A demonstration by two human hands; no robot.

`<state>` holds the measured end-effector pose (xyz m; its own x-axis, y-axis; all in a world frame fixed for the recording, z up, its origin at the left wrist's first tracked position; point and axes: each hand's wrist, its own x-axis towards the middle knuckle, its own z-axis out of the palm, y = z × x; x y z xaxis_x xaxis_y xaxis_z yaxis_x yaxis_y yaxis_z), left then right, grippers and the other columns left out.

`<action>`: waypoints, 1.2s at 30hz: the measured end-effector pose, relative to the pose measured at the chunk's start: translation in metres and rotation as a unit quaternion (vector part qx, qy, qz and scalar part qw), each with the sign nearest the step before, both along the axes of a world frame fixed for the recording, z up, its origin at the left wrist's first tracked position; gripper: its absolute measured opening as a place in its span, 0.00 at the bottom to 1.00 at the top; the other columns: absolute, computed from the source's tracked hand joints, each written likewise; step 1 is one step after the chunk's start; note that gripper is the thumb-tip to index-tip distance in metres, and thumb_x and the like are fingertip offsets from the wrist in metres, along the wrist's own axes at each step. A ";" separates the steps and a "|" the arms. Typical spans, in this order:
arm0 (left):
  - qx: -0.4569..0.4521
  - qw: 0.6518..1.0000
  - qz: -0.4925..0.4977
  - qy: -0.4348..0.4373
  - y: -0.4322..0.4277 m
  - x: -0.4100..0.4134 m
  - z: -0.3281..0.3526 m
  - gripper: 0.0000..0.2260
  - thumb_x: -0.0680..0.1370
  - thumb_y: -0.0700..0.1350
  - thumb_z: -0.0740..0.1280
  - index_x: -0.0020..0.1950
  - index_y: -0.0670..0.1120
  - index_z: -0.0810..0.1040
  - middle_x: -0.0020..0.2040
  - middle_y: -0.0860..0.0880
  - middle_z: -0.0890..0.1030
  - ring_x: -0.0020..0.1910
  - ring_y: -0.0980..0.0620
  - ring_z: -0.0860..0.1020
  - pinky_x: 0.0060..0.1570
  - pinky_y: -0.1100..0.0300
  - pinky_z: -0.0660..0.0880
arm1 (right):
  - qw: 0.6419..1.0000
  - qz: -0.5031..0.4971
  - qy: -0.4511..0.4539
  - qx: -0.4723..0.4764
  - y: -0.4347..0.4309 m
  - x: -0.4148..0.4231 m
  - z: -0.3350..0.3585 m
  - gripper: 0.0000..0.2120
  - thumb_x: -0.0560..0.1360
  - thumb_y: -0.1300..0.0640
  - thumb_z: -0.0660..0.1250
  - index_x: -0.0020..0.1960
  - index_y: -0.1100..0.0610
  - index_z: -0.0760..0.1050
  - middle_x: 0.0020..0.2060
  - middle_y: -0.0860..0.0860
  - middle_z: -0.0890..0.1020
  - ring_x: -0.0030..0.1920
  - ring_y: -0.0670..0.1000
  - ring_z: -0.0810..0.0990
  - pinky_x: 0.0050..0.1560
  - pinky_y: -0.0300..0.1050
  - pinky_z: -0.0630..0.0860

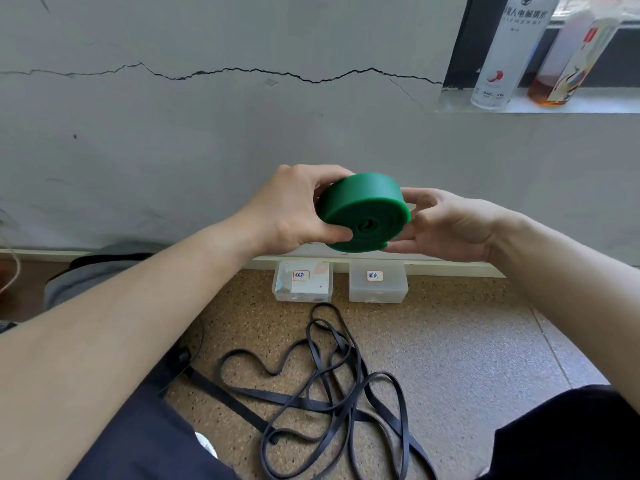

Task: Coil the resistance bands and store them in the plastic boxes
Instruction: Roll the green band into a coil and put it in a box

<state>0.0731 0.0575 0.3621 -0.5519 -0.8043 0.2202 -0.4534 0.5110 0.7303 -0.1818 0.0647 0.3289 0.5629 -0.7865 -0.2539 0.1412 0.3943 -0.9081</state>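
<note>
Cracked wall (207, 133) behind; green coil (363, 211) hides right hand (446, 230) fingertips.

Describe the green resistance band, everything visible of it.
The green band is wound into a tight flat spiral, wide, matte and rubbery-looking, with its loose outer end forming a small step at the lower rim. It is held in the air before the wall, tilted so the spiral face looks toward the camera. The left hand grips its left side, thumb on the face; the right hand holds the right rim.
</note>
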 end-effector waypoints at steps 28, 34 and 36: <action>-0.063 0.975 -0.112 -0.183 0.000 0.013 -0.043 0.20 0.73 0.42 0.74 0.62 0.61 0.79 0.50 0.57 0.84 0.49 0.56 0.81 0.49 0.52 0.78 | 0.944 0.002 0.315 -0.098 0.025 0.051 -0.027 0.39 0.56 0.37 0.78 0.62 0.53 0.76 0.57 0.55 0.82 0.55 0.52 0.83 0.57 0.51 0.82; -0.099 0.918 -0.070 -0.378 0.004 0.013 -0.067 0.36 0.73 0.44 0.73 0.77 0.56 0.60 0.69 0.52 0.75 0.64 0.48 0.75 0.57 0.46 0.76 | 0.897 -0.068 0.426 -0.100 0.030 0.063 -0.043 0.54 0.53 0.31 0.75 0.75 0.46 0.63 0.57 0.51 0.79 0.54 0.51 0.82 0.47 0.45 0.80; -0.057 0.868 -0.070 -0.488 -0.008 0.022 -0.080 0.40 0.73 0.48 0.74 0.79 0.50 0.56 0.74 0.49 0.70 0.67 0.47 0.73 0.60 0.46 0.76 | 0.881 -0.091 0.454 -0.094 0.026 0.063 -0.064 0.58 0.50 0.29 0.75 0.76 0.46 0.63 0.59 0.50 0.79 0.57 0.52 0.81 0.58 0.50 0.79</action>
<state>0.0948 0.0492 0.2821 -0.6108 -0.7178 -0.3341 -0.7552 0.6550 -0.0265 -0.1183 0.0906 0.2654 0.0556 -0.9191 -0.3901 -0.6319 0.2701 -0.7265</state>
